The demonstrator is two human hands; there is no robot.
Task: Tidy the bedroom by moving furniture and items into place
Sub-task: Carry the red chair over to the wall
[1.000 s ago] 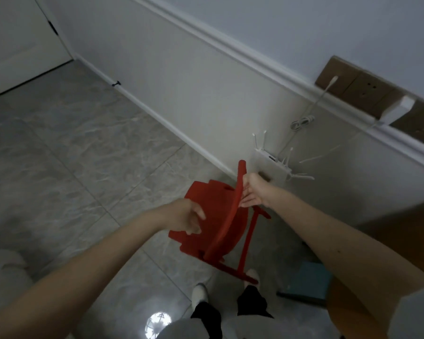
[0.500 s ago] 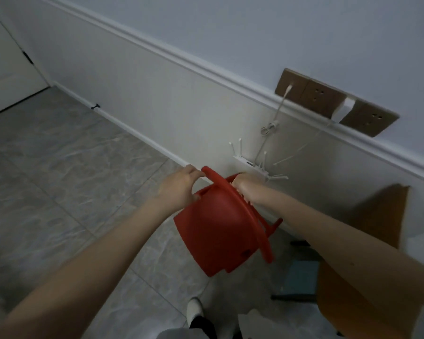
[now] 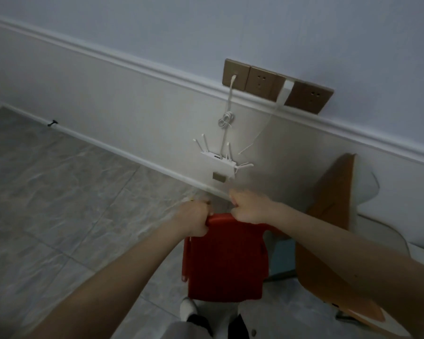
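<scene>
With the left hand [image 3: 195, 217] and right hand [image 3: 249, 206] both gripping the red chair [image 3: 227, 260] by its top edge, it is best lowered level, clear of the router [image 3: 218, 162] on the wall.

The floor [image 3: 66, 192] is laid with grey, marble-veined tiles, their thin joints running at a slant, and it meets the wall along a white skirting board [image 3: 123, 152]. A small black doorstop [image 3: 52, 123] sits at the foot of that board, far to the left. A foot in a white sock [image 3: 188, 307] stands on the tiles near the bottom edge.
</scene>
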